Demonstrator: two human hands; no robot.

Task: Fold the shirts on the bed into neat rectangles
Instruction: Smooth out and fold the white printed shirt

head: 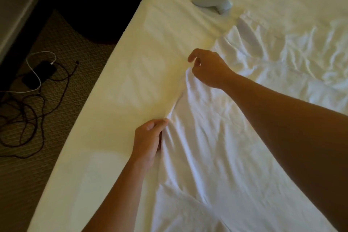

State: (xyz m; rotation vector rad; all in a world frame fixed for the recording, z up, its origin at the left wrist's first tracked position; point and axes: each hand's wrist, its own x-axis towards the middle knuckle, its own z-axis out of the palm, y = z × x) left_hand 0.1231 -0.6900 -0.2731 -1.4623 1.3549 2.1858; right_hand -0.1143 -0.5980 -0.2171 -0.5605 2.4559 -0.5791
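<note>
A white shirt lies rumpled along the near side of the bed, its left edge lifted off the sheet; being thin and limp, it could sag or bunch mid-fold and leave a crooked rectangle if the two grips pull unevenly. The right hand, arm stretched forward across the cloth, pinches the far edge. The left hand, nearer, curls round the same edge.
</note>
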